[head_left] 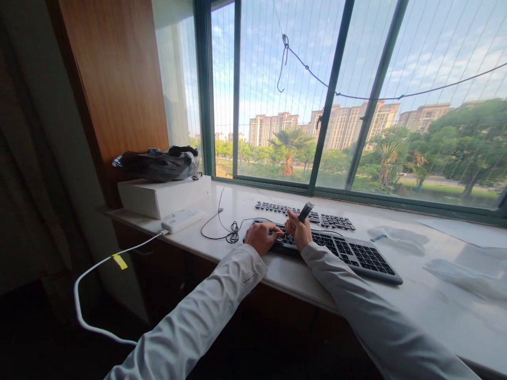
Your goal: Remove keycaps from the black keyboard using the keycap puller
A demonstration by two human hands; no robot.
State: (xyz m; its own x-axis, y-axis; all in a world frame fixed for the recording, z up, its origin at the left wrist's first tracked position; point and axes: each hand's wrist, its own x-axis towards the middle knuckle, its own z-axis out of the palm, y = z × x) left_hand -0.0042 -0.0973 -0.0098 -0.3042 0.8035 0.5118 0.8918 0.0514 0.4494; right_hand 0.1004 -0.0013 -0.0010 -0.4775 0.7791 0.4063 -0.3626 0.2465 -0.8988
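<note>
Light grey sleeves (198, 322) are closest to the camera in the head view, with 2 bare hands past them over a black keyboard (358, 253) near the front edge of the white counter (443, 311). Left hand (261, 237) has its fingertips bunched low at the keyboard's left part; can't tell if there's a key pinched in there. Right hand (299, 231) is wrapped around a dark tool (306, 211), with 1 end poking up.

Progress, as far as I can judge: partway. Loads of loose keys (337, 221) sit in rows on the far side, off the board, and the keyboard looks at least partly bare. Can't count what's left from this angle.

Readable text? Basically 0. Key letters are too tiny, the yellow tag (120, 262) on the white cord (81, 285) at left shows nothing legible, and no brand is readable anywhere.
</note>
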